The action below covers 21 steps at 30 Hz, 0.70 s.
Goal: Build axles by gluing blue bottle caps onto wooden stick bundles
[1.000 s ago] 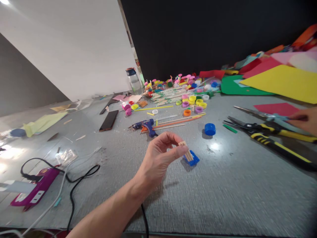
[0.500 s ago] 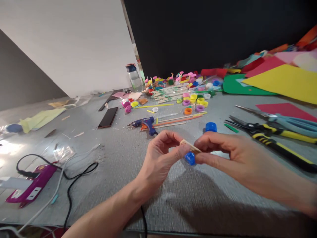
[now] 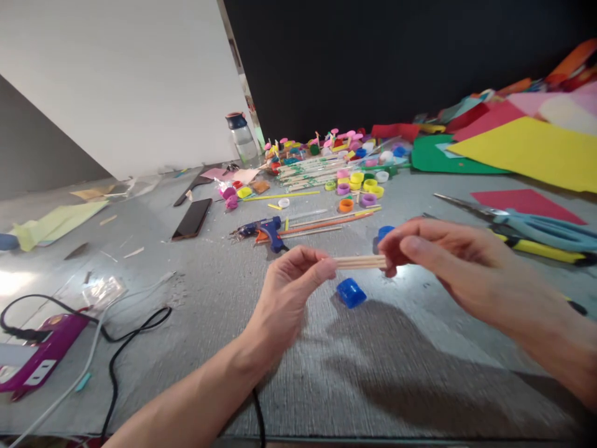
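Note:
My left hand (image 3: 289,292) and my right hand (image 3: 448,255) pinch the two ends of a short bundle of thin wooden sticks (image 3: 359,262), held level above the grey table (image 3: 373,373). Fingers of both hands are closed on the sticks. Just below the sticks a blue bottle cap (image 3: 351,292) lies on the table. A second blue cap (image 3: 384,232) sits behind my right fingers, partly hidden.
A blue glue gun (image 3: 263,228) and long sticks lie behind my hands. Scissors (image 3: 522,221) and yellow-handled pliers (image 3: 536,249) are at right, coloured paper sheets (image 3: 527,152) beyond. Coloured caps (image 3: 359,183), a phone (image 3: 191,218), a bottle (image 3: 242,138), cables (image 3: 121,348) and a purple device (image 3: 32,361) are at left.
My right hand came in from the right and took the free end of the sticks. Both hands turned the sticks level and lifted them off the blue cap.

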{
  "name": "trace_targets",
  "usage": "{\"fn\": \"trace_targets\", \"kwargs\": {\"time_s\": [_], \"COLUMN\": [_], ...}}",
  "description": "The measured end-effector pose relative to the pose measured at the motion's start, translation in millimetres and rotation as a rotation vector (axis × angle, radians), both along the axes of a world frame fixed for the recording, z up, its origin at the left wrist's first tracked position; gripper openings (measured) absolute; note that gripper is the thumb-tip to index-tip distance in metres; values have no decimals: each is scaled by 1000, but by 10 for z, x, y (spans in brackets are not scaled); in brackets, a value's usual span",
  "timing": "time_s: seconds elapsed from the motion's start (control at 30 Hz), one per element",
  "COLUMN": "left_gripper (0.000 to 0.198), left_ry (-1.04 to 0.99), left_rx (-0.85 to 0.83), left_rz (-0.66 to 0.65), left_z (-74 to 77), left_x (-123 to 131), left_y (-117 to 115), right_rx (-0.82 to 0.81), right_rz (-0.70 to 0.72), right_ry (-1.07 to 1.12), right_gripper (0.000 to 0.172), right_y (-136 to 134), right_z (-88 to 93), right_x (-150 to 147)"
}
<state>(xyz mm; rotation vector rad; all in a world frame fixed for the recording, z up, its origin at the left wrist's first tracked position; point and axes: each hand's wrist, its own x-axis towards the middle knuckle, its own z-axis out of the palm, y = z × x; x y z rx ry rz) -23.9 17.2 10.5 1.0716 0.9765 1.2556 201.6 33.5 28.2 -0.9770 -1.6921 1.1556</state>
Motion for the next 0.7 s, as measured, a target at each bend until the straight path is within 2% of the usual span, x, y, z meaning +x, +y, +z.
{"fn": "trace_targets", "kwargs": {"time_s": [0.07,0.23,0.33,0.53,0.7], "left_gripper": [21,24,24,19,17], "left_ry": [-74,-148,-169,-68,51], "left_rx": [-32,-91,-96,-30,23], "left_rz": [25,0,-45,-118,-116], "left_z": [6,28,5,-40,-29], "left_x": [3,28,44,38,43], "left_y": [17,-1,-24,-64,-80], "right_rx": [-5,-94,-53,24,30], "right_rz": [13,134,117,19,32], "right_ry": [66,76,81,88,97], "right_gripper": [34,10,14,13,17], "right_y": [52,62,-24,-149,-167], "right_z": [-52,-185,-176,-93,-75], "right_x": [45,-49,-177,-261,-235]}}
